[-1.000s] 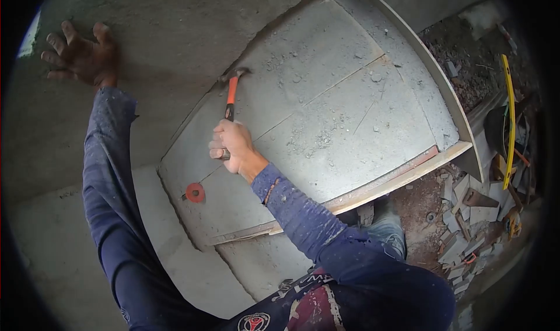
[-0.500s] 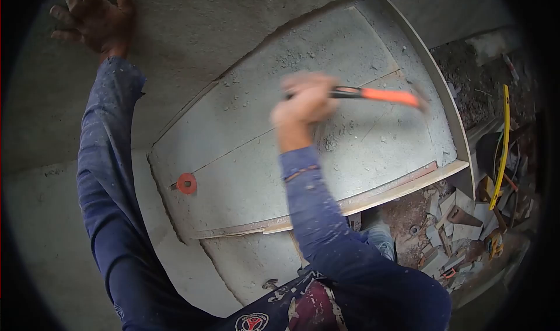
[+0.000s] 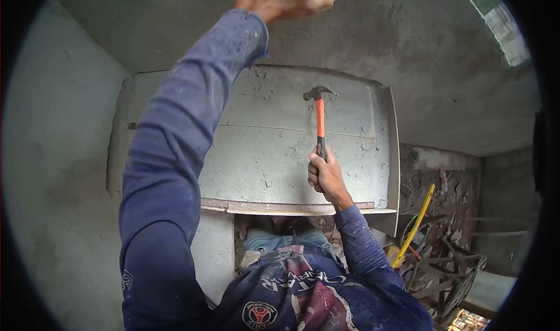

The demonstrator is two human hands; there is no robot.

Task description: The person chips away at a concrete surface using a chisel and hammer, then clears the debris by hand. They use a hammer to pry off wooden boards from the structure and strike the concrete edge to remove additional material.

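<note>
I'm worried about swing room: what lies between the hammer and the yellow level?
In the head view, a stretch of grit-strewn slab lies between the hammer and the level, then the side board.

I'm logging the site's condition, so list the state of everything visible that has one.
Hammer: gripped by its handle, head pointing away from the person
Right hand: closed around the handle
Left hand: thumb held out, fingers mostly out of frame
Grey slab: littered with grit and chips
Yellow bar: slanted, unheld
Right sleeve: spattered with pale specks
</note>
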